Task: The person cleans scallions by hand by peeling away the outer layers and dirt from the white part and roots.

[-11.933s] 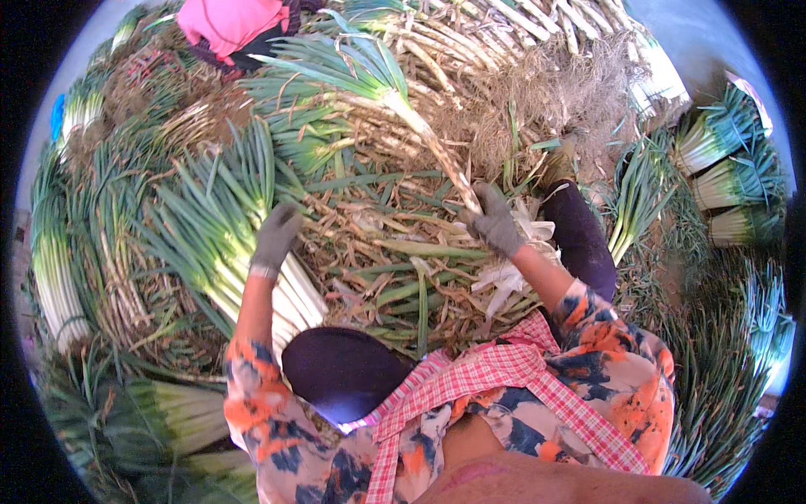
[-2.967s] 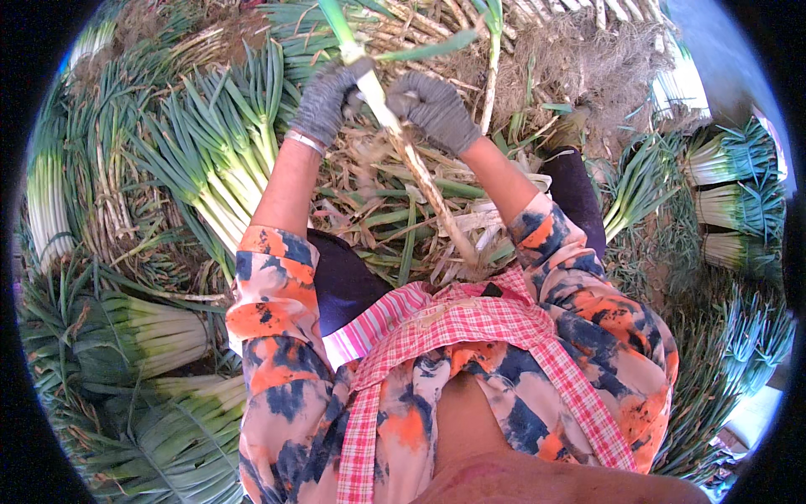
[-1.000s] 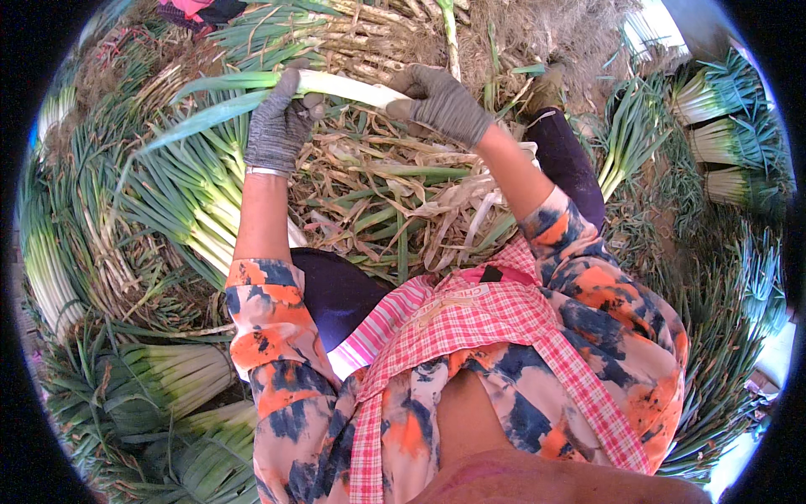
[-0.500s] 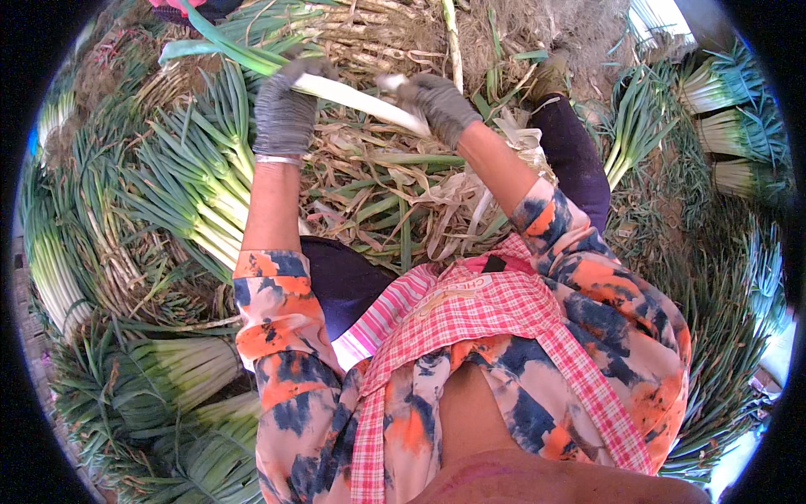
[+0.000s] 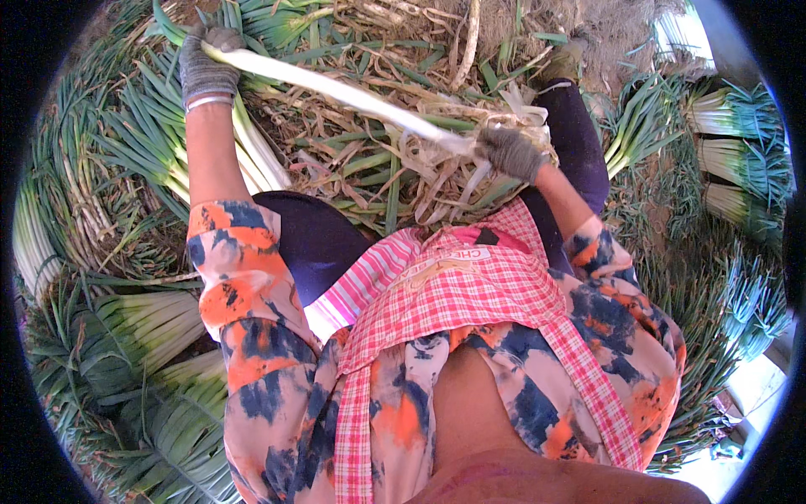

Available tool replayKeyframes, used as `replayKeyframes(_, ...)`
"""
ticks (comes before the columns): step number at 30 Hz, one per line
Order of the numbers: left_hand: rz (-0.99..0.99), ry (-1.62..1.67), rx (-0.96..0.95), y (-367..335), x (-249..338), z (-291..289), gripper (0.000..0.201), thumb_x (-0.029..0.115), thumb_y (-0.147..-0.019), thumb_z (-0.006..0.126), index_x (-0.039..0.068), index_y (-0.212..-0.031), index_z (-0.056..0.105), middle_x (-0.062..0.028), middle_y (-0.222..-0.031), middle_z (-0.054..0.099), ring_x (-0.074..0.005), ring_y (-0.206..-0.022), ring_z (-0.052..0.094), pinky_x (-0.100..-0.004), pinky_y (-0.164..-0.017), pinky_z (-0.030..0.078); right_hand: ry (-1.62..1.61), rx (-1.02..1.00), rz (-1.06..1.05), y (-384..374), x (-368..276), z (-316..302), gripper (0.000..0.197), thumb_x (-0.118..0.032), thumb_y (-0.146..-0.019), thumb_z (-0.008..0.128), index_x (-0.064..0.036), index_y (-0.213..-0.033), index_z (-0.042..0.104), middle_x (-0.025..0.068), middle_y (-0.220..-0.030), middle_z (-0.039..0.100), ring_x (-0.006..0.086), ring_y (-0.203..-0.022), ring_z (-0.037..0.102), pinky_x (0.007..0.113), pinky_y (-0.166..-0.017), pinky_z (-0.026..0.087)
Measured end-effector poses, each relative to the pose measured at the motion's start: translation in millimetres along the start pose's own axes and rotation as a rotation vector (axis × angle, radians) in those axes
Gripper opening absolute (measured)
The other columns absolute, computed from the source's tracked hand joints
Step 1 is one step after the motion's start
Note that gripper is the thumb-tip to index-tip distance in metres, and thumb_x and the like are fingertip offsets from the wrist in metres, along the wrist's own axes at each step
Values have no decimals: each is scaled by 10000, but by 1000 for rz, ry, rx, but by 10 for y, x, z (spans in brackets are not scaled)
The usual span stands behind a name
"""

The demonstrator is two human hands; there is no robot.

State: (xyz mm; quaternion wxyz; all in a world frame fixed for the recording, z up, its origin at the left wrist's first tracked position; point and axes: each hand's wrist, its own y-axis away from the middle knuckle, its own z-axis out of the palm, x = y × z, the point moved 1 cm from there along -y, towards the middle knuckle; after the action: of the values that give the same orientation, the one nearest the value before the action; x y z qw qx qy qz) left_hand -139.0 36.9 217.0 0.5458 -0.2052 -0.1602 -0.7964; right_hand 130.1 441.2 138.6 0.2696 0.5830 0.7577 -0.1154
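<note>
A long green onion (image 5: 336,88) stretches slantwise across the space before me, its white shaft bare and smooth. My left hand (image 5: 210,63), in a grey knit glove, is closed around it where white turns to green. At the white lower end, my right hand (image 5: 512,154), gloved alike, has its fingers closed; slight blur hides whether it grips the shaft or a loose skin there. Beneath both hands lies a heap of dry peeled skins and leaves (image 5: 353,155). Cleaned green onions (image 5: 256,143) lie beside my left forearm, next to my leg.
Unpeeled stalks with dry leaves (image 5: 378,17) lie at the far side. Bundled green onions (image 5: 159,328) are stacked at the lower left. More bundles (image 5: 726,160) stand at the right, near a small loose bunch (image 5: 634,134). My dark-trousered legs (image 5: 571,143) flank the heap.
My left hand has moved left and slightly away, carrying the onion. My right hand has moved right and nearer to me, from the middle of the shaft to its white end.
</note>
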Motion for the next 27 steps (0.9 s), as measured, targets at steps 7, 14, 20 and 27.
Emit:
replayKeyframes(7,112,45,105,-23,167,110,203,225,-830,471,93,-691,403,5,-517,319,-132,-467,344,-278,-443,321,515,-92,-50,545,896,376,446,-434,-815,477,-137,-1144,527,95,-1159,535,253,-1012,537,378,-899,401)
replayKeyframes(14,-59,250,-198,-6,37,80,207,192,-842,437,-12,-820,462,-3,-532,340,-128,-449,327,-263,-455,324,-542,146,-156,-639,-567,-346,297,-192,-836,544,-40,-1090,537,73,-992,587,155,-935,543,277,-819,435)
replayKeyframes(20,-18,323,-335,86,449,-190,220,200,-826,450,-14,-875,459,-13,-571,369,-117,-496,364,-260,-477,359,-534,138,-498,-538,-1334,-48,361,-186,-775,541,-42,-1105,525,116,-1048,569,300,-921,558,344,-809,442)
replayKeyframes(27,329,-66,314,643,999,-532,206,244,-826,485,66,-761,406,-33,-579,367,-167,-513,377,-293,-465,360,-332,-3,-105,29,-843,134,188,-164,-827,515,-1,-919,534,170,-793,581,320,-694,575,360,-603,445)
